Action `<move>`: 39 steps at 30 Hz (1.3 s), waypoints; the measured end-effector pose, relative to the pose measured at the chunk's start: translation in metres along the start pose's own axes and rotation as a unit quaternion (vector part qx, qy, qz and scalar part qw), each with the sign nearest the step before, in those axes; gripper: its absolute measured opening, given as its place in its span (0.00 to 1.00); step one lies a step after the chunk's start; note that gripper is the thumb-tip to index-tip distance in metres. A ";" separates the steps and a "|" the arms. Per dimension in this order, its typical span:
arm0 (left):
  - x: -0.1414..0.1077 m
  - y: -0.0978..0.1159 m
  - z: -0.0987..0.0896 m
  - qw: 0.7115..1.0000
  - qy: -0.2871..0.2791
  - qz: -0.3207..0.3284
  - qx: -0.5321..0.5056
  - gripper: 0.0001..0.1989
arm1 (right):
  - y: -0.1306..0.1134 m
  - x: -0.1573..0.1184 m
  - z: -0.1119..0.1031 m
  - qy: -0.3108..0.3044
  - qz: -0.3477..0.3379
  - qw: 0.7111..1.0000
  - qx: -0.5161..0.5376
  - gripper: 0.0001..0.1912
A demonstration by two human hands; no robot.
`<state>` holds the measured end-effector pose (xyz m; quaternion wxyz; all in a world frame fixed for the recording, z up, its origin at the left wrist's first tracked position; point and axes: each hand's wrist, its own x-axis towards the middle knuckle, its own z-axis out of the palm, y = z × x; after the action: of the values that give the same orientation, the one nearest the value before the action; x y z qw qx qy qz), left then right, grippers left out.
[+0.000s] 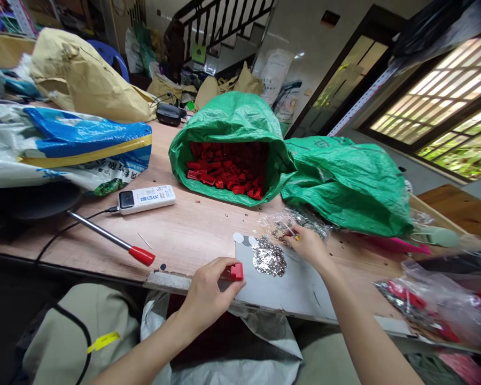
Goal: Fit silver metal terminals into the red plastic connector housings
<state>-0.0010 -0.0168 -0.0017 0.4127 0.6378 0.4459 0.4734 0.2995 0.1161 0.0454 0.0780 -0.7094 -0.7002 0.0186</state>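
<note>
Between the thumb and fingers of my left hand (210, 291) is a small red plastic part (237, 271), held over the table's front edge. My right hand (307, 243) is closed around a thin tool with a yellow bit (296, 237), over a clear plastic bag (318, 223) of small metal pieces. Left of that hand, a pile of shiny small metal pieces (268, 258) lies on a grey sheet (304, 289). Behind them, an open green sack (232, 117) lies on its side, full of red plastic parts (224, 168).
A lever with a red handle (141, 255) and a white power bank (147, 199) are on the left. A blue and white sack (92, 133) lies behind them. Another green sack (348, 182) and plastic bags (452, 299) are on the right.
</note>
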 end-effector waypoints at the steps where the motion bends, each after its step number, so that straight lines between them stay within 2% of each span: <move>1: 0.000 0.000 0.000 1.000 0.001 0.001 0.000 0.12 | -0.002 -0.002 0.001 -0.001 -0.001 1.000 0.006 0.03; 7: 0.000 -0.002 0.000 0.999 0.009 -0.014 -0.035 0.12 | -0.019 -0.002 0.010 0.007 -0.016 0.999 0.041 0.06; 12: 0.000 -0.002 0.001 0.987 0.031 -0.059 -0.149 0.13 | -0.024 -0.008 0.004 0.074 -0.004 0.994 0.086 0.07; 16: 0.000 -0.002 0.001 0.971 0.060 -0.088 -0.215 0.14 | -0.046 -0.043 -0.008 0.138 0.000 0.975 0.173 0.14; 17: 0.000 -0.002 0.001 0.969 0.064 -0.091 -0.220 0.13 | -0.057 -0.055 -0.009 0.136 -0.009 0.968 0.212 0.16; 19: 0.001 -0.002 0.001 0.968 0.066 -0.090 -0.223 0.13 | -0.081 -0.082 -0.008 0.105 -0.036 0.929 0.352 0.18; 21: 0.001 -0.002 0.001 0.968 0.064 -0.087 -0.228 0.13 | -0.104 -0.104 -0.001 0.091 -0.068 0.905 0.409 0.14; 25: 0.000 -0.003 0.003 0.967 0.062 -0.077 -0.233 0.14 | -0.131 -0.122 0.021 0.133 -0.139 0.907 0.374 0.07; 30: -0.001 -0.007 0.003 0.971 0.068 -0.053 -0.223 0.12 | -0.126 -0.121 0.033 0.156 -0.168 0.925 0.303 0.08; 35: -0.002 -0.008 0.003 0.976 0.069 -0.030 -0.205 0.10 | -0.117 -0.122 0.032 0.134 -0.198 0.929 0.283 0.10; 39: -0.002 -0.006 0.003 0.976 0.070 -0.020 -0.203 0.10 | -0.121 -0.122 0.032 0.089 -0.202 0.918 0.330 0.09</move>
<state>0.0004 -0.0173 -0.0087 0.5109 0.4969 0.3808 0.5892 0.1731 -0.0016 0.0204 0.3719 -0.4855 -0.7728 0.1698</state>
